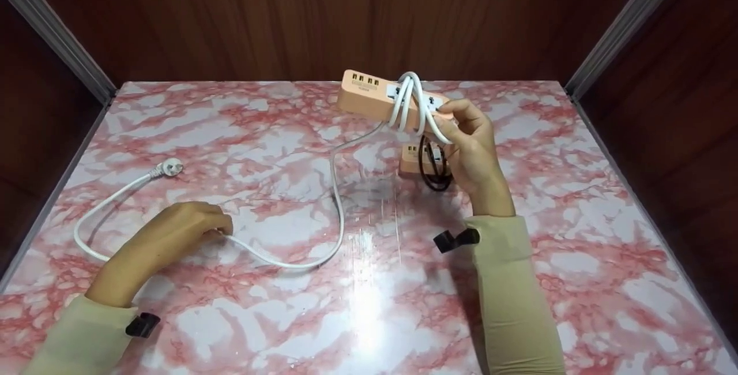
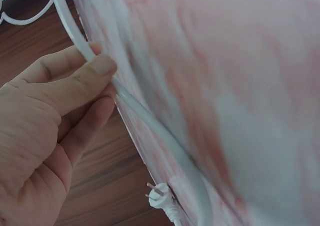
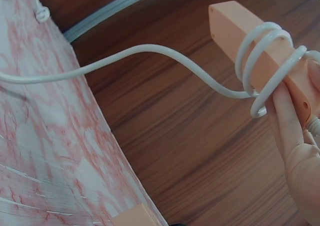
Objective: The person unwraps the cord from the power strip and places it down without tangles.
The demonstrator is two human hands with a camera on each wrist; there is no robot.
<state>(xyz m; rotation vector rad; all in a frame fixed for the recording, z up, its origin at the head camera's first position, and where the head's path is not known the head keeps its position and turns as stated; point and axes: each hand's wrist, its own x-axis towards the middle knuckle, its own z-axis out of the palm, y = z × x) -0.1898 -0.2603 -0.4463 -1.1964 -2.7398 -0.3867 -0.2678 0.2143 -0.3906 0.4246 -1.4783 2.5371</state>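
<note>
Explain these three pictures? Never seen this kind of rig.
There's no machine here: a person works with two bare hands. The wide picture comes from a camera on the head, looking forward and down; the two tilted close-ups come from the left and right wrists. The right hand holds up an orange power strip with white cord looped around it. The left hand pinches the cord's loose stretch in its fingers. The cord's plug lies on the pink-and-white table, as does a second strip with a black cord.
</note>
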